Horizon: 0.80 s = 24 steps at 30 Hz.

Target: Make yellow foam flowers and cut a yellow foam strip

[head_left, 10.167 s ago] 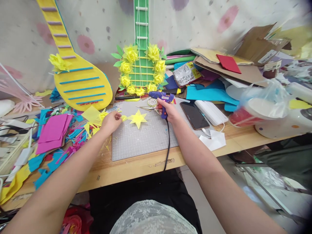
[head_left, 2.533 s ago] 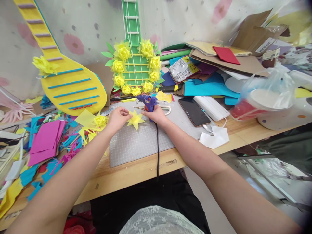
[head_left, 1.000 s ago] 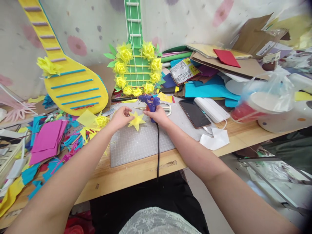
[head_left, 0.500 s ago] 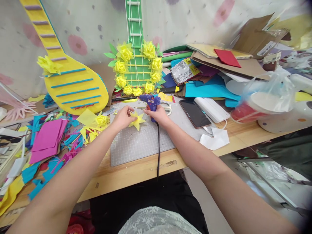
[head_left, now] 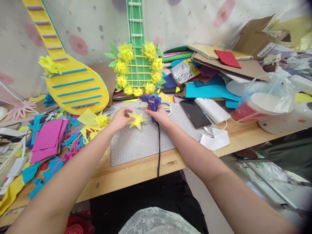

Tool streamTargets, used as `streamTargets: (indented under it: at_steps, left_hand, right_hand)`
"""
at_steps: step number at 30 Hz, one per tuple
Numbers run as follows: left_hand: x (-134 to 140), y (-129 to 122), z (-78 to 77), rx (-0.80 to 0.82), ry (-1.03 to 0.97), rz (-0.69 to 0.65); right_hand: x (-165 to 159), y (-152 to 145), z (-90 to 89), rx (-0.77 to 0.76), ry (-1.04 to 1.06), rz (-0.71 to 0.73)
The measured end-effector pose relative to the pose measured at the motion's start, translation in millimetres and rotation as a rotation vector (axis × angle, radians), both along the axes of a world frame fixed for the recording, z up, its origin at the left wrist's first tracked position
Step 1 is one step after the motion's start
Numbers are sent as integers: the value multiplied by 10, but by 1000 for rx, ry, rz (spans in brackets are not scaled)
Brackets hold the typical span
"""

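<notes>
My left hand [head_left: 122,118] pinches the edge of a yellow star-shaped paper flower [head_left: 136,121] above the grey cutting mat [head_left: 129,152]. In my right hand [head_left: 159,114] is a blue hot glue gun [head_left: 151,101], its nozzle pointing left, just above and beyond the flower; its black cord runs down over the table edge. Scissors [head_left: 167,109] lie on the mat behind the right hand, partly hidden. Behind stands a green paper guitar [head_left: 136,70] ringed with yellow flowers. A yellow pear-shaped instrument [head_left: 78,87] leans at the left with one yellow flower on it.
Paper scraps and magenta sheets [head_left: 46,139] cover the left of the table. To the right lie a phone [head_left: 195,113], a white power bank [head_left: 212,110] with a cable, and a bagged cup [head_left: 253,105]. Cardboard and coloured sheets [head_left: 214,86] are piled behind.
The yellow flower has tilted and turned slightly in my left hand, so more of its face shows. My right hand keeps the glue gun in nearly the same place.
</notes>
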State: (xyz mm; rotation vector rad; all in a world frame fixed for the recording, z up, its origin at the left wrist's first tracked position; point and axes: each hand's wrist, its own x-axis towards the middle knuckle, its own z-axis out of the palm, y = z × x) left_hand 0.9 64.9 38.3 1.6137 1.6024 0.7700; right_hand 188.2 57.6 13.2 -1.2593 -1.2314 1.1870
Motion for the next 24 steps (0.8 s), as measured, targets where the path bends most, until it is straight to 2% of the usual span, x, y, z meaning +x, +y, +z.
streamTargets:
  at_steps: [7, 13, 24]
  left_hand:
    - [-1, -28, 30, -61, 4, -53]
    - [-9, -10, -8, -15, 92, -54]
    - [-2, -39, 22, -10, 208, -93]
  right_hand:
    - [0, 27, -39, 10, 2, -5]
    - [3, 68, -90, 18, -8, 5]
    - [8, -4, 21, -6, -3, -4]
